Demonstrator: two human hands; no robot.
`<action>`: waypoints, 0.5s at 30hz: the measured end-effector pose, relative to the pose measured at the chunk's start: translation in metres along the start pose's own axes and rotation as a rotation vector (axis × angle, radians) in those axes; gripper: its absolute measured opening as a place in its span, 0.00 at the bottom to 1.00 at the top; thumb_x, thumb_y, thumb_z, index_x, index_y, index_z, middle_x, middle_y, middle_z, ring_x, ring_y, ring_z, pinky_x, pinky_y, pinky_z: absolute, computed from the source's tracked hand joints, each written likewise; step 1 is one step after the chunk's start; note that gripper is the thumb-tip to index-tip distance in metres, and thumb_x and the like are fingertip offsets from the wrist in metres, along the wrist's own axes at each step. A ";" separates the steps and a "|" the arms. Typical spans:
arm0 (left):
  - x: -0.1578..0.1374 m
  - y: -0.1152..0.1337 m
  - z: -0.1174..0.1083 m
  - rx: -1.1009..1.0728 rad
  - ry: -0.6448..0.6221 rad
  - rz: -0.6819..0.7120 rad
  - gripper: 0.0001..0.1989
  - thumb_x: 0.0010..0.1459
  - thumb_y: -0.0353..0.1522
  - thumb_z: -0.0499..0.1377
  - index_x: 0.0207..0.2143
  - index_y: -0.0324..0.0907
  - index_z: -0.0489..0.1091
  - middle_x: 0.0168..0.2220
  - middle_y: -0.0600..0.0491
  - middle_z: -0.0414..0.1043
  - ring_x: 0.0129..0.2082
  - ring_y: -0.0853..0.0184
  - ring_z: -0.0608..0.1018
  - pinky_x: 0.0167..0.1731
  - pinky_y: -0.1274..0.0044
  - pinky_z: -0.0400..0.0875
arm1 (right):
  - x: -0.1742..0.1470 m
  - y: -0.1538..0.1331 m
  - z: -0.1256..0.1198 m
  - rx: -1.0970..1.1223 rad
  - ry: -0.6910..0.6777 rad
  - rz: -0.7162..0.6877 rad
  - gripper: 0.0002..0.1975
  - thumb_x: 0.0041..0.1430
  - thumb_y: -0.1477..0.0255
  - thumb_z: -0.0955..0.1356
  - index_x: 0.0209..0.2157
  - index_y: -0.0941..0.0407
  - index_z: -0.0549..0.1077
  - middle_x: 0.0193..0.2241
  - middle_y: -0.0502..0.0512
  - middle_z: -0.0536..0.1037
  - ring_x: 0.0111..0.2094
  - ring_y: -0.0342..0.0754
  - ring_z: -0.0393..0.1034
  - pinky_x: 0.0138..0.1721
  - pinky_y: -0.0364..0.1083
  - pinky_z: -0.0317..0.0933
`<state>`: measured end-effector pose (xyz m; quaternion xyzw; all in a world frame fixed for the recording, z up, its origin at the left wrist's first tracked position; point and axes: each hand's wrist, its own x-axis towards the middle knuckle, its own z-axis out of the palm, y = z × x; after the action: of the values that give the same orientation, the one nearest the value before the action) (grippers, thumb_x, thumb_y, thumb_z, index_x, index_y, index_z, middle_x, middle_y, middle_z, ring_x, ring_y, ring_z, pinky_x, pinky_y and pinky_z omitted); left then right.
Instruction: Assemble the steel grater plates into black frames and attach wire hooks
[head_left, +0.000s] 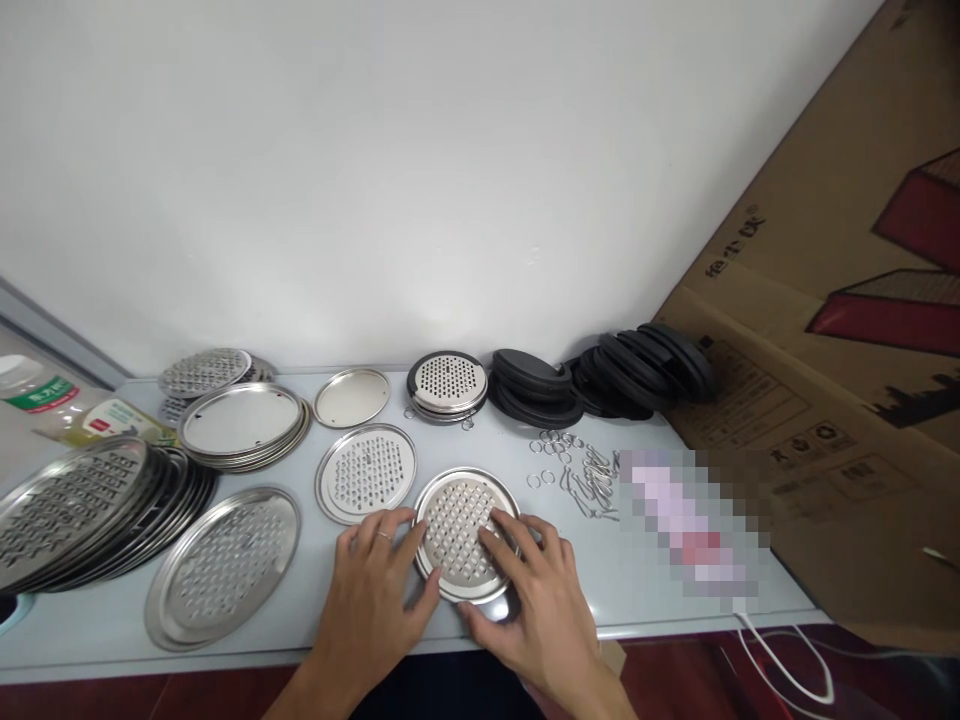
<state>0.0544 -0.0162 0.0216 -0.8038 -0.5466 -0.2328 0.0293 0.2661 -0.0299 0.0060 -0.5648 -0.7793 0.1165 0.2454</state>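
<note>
A round metal grater disc (454, 525) with a raised rim lies near the table's front edge, between my two hands. My left hand (371, 590), a ring on one finger, grips its left rim with fingertips and thumb. With fingers bent over the disc's right side, my right hand (541, 598) grips it; the thumb is at the front rim. Another grater disc (366, 472) lies just behind my left hand. Farther left is a larger, shiny grater disc (223, 565). A plain round metal plate (351, 397) sits behind them.
Stacked grater discs (71, 510) and plain plates (241, 420) fill the left, near a clear bottle (45, 395). At the back are a black-rimmed grater stack (448, 380) and black round parts (532, 385). Metal rings (553, 442) and wire pieces (592, 485) lie right; a cardboard box (817, 400) borders them.
</note>
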 end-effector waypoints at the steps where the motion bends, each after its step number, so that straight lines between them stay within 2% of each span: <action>1: 0.000 0.001 0.000 -0.003 0.006 0.004 0.15 0.57 0.33 0.60 0.48 0.44 0.73 0.48 0.47 0.75 0.49 0.53 0.72 0.47 0.61 0.62 | 0.000 0.000 0.000 0.001 0.002 0.005 0.29 0.50 0.64 0.73 0.55 0.49 0.70 0.60 0.55 0.69 0.56 0.65 0.57 0.51 0.62 0.59; 7: 0.000 0.005 -0.001 -0.046 -0.017 0.024 0.16 0.58 0.30 0.58 0.49 0.45 0.71 0.43 0.51 0.78 0.48 0.55 0.74 0.49 0.62 0.59 | -0.001 -0.002 0.001 0.016 0.018 0.022 0.27 0.51 0.65 0.72 0.54 0.49 0.71 0.59 0.56 0.70 0.56 0.65 0.57 0.51 0.62 0.60; 15: 0.000 0.013 -0.003 0.006 -0.012 0.019 0.14 0.59 0.31 0.58 0.48 0.42 0.71 0.42 0.49 0.78 0.49 0.54 0.74 0.49 0.61 0.59 | -0.001 -0.002 0.000 0.041 0.028 0.031 0.27 0.51 0.64 0.72 0.54 0.49 0.71 0.59 0.54 0.70 0.56 0.64 0.58 0.51 0.62 0.59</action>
<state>0.0645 -0.0226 0.0272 -0.8101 -0.5400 -0.2261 0.0307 0.2647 -0.0316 0.0064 -0.5730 -0.7645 0.1285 0.2659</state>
